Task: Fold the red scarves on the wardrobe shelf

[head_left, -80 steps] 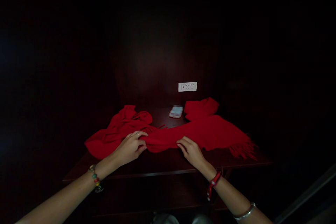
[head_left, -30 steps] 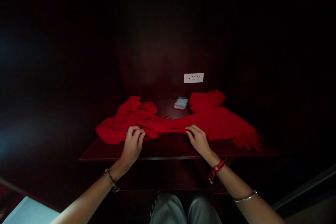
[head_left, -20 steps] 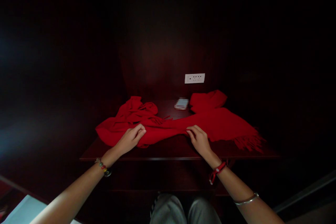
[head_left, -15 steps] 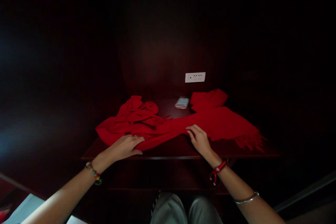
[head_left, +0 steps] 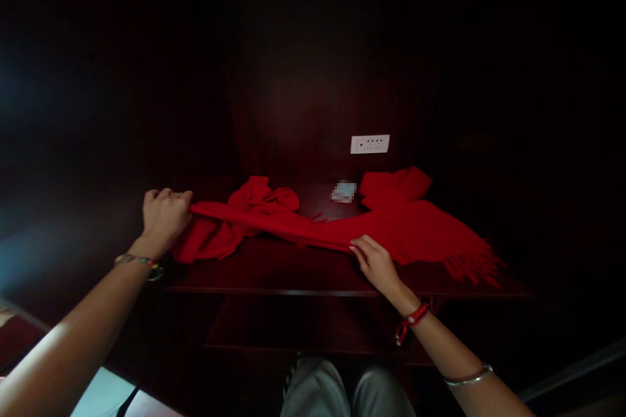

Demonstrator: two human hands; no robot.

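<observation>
A red fringed scarf (head_left: 411,231) lies across a dark wooden shelf (head_left: 293,273). My left hand (head_left: 167,216) is closed on its left stretch, raised above the shelf at the left. Between my hands the cloth is pulled into a narrow, nearly straight band. My right hand (head_left: 375,264) pinches the scarf's near edge just right of the middle. The fringe spreads out flat at the right end. Behind the band, more red cloth lies crumpled at the left, and a folded red part rests at the back right; whether all of it is one piece I cannot tell.
A white socket panel (head_left: 370,144) is set in the dark back wall. Below it a small pale blurred item (head_left: 343,191) lies on the shelf. A lower board (head_left: 274,326) runs under the shelf, and my knees (head_left: 317,388) are close in front.
My left hand has moved left and up, closing on the scarf and drawing it taut off the shelf. My right hand keeps its pinch in nearly the same place.
</observation>
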